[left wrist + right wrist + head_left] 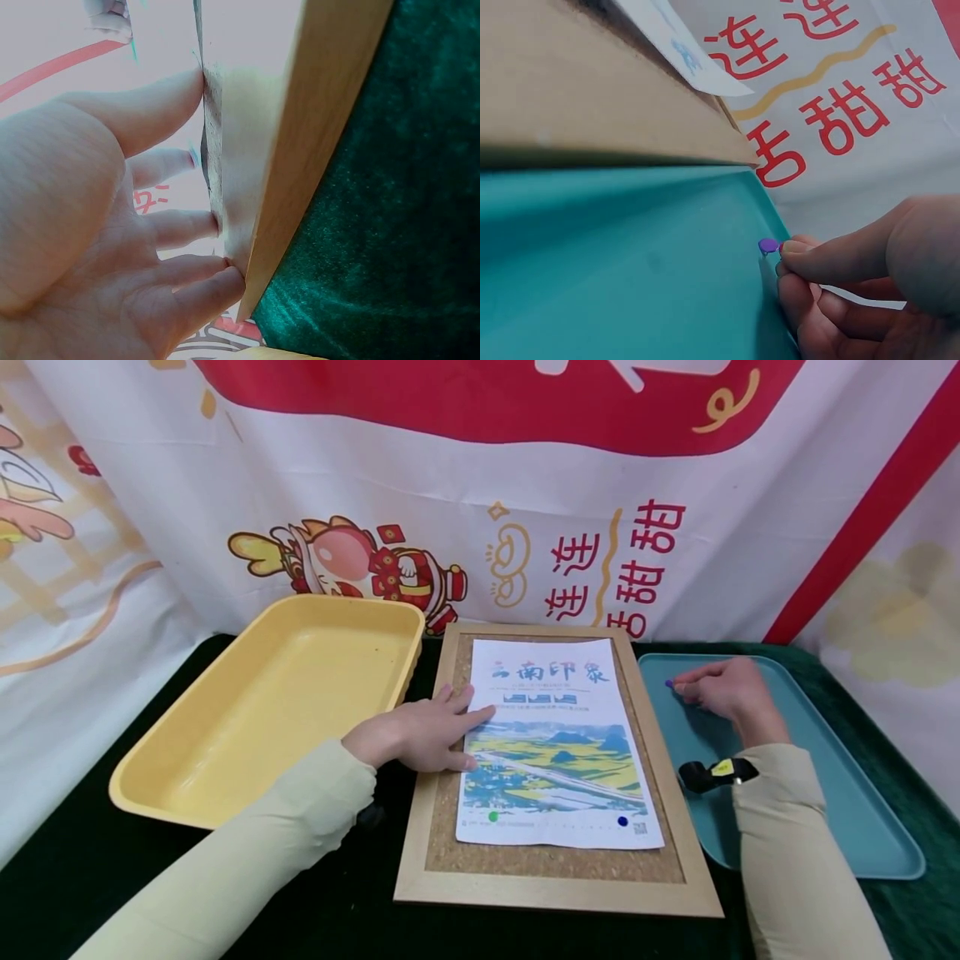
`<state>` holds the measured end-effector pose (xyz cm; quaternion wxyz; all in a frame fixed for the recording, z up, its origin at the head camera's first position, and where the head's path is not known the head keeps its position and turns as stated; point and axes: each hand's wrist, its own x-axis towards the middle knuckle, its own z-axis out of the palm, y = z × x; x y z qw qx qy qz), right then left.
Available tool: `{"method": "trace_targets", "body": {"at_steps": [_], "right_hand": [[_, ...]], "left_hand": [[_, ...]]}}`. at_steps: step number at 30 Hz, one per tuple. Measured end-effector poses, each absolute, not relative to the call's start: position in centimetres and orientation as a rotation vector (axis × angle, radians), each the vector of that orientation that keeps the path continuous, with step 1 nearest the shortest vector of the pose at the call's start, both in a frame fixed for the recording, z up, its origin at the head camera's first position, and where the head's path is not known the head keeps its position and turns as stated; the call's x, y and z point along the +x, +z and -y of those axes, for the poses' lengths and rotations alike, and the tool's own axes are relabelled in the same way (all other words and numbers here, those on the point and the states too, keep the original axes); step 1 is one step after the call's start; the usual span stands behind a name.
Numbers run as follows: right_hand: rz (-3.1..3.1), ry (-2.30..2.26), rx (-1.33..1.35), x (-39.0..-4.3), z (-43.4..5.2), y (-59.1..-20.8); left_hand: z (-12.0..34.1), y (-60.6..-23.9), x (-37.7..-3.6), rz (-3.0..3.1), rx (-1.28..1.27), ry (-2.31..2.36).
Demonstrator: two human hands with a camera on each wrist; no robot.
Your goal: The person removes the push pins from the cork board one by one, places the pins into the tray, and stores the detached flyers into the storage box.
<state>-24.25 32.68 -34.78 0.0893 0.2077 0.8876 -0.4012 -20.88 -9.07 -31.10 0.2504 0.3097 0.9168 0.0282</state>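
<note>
Head view shows the left hand (420, 735) flat on the poster (555, 743), best kept firm while the right hand (720, 689) pinches the purple pushpin (668, 683) squarely.

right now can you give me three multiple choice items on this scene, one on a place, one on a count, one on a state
1. Where is the purple pushpin?
A. in the yellow tray
B. at the teal tray's far left corner
C. on the poster's top edge

2. How many pins already sit in the poster?
A. two
B. none
C. five

3. What is the left hand doing?
A. gripping a pin
B. lifting the corkboard
C. lying flat on the poster's left edge

Answers: 1 B, the right hand is at it in the teal tray. 2 A, one green, one blue, along the bottom. 3 C, fingers straight.
</note>
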Motion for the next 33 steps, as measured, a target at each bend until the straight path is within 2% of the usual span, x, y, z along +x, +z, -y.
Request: {"method": "trace_targets", "body": {"at_steps": [33], "right_hand": [[-2.696,-1.075,0.622,-24.16,-32.65,-35.74]], "left_hand": [[8.91,-31.04,-20.79,-2.499,0.839,0.043]]}}
